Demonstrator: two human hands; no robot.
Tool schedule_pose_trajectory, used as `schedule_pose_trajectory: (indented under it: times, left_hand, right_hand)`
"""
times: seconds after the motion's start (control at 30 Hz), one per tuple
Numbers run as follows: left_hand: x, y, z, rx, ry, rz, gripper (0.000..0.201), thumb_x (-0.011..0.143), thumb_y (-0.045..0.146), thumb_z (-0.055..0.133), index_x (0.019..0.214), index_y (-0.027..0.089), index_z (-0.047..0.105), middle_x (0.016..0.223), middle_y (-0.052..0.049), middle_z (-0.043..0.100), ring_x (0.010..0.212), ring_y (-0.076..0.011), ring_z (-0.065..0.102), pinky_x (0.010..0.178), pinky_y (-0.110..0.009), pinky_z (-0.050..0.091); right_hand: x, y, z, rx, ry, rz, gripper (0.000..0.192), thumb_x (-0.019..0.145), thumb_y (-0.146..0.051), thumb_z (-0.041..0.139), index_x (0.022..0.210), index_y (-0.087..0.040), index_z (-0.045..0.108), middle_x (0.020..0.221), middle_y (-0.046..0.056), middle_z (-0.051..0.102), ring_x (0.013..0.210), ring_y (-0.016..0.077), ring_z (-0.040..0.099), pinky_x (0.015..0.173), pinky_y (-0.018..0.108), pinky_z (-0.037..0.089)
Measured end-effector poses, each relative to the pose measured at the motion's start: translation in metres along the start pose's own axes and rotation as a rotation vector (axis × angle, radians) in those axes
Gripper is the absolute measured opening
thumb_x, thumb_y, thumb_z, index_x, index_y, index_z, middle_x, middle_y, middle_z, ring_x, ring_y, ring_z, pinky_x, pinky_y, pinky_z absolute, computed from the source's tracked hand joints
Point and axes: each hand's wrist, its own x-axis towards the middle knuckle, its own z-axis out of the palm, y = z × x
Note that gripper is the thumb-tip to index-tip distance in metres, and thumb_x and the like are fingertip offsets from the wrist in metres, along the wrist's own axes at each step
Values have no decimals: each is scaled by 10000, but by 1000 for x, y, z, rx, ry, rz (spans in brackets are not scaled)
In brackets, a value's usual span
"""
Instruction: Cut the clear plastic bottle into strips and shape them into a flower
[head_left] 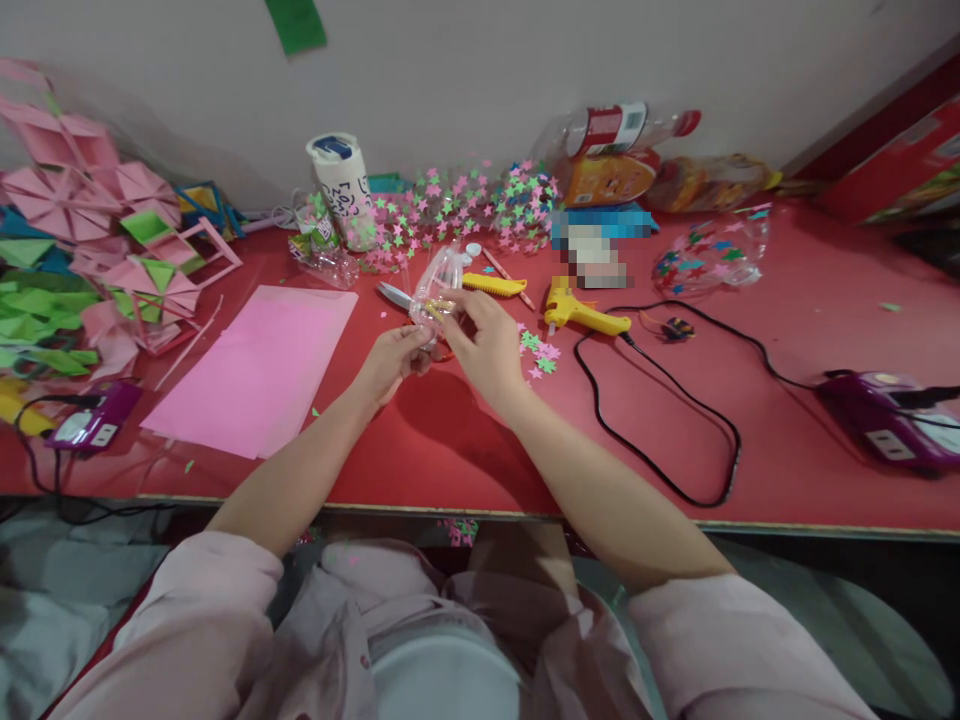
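A person's two bare hands work near the middle of a smooth red desk [480, 470] whose front edge is pale and straight. The left hand [394, 362] pinches a small, shiny piece of clear plastic [427, 312] between thumb and fingers. The right hand [487, 335] meets it from the other side, thumb and fingertips drawn close together on the same piece. The plastic is glossy and crumpled-looking; its exact form is too blurred to tell. It is in front of the person, just above the desk.

Close behind the left hand shows a pointed metal blade [394, 295]. Beyond the right hand lies a slim yellow cutter [495, 285] with a ridged plastic handle. To the right rests a yellow glue gun [589, 315], its thin black cord looping over the desk. Small flat pink and green stars [541, 352] are scattered beside the right hand.

On the left lies a smooth rectangular sheet of pink paper [255, 370], near crisply folded pink paper shapes [97, 190], some fanned, some like open frames. Along the wall stand a white cylinder [341, 190] with dark markings and clear, star-covered plastic [450, 205]. Rounded clear bottles [630, 130] lie stacked on their sides.
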Motion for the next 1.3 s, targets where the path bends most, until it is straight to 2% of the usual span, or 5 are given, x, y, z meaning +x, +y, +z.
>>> schedule_pose_trajectory:
  times: [0.27, 0.53, 0.73, 1.03, 1.3]
  left_hand:
    - [1, -2, -1, -5, 16, -8, 286, 698, 399, 730, 770, 135, 648, 661, -31, 652, 502, -85, 516, 468, -229, 322]
    - [0, 0, 2, 24, 41, -34, 241, 693, 342, 736, 713, 135, 614, 598, -19, 638, 444, -69, 494, 455, -211, 322]
    - [1, -2, -1, 23, 31, -13, 291, 681, 387, 761, 732, 132, 630, 609, -23, 644, 443, -72, 508, 456, -217, 331]
    - [-1, -1, -1, -22, 24, 16, 249, 695, 378, 692, 700, 140, 616, 602, -12, 607, 461, -76, 484, 455, -222, 326]
    - [0, -3, -2, -25, -13, 14, 275, 695, 398, 714, 701, 143, 611, 600, -13, 607, 468, -74, 480, 462, -218, 336]
  right_hand:
    - [-3, -3, 1, -19, -33, -21, 235, 886, -181, 514, 1026, -212, 700, 961, 57, 727, 828, 181, 640, 751, 308, 491]
    - [1, -6, 0, 151, -100, 148, 88, 798, -129, 560, 792, -209, 597, 690, -27, 588, 630, 119, 528, 628, 253, 438]
    - [3, 0, -1, -9, -120, -3, 89, 801, -120, 573, 774, -203, 592, 782, 12, 604, 729, 151, 551, 688, 286, 431]
    - [-1, 3, 1, -73, -121, -234, 167, 889, -174, 513, 825, -207, 665, 873, 61, 646, 798, 180, 594, 719, 307, 475]
    - [-2, 1, 1, 17, -109, -144, 145, 882, -154, 538, 811, -201, 656, 816, 36, 626, 779, 168, 587, 712, 296, 466]
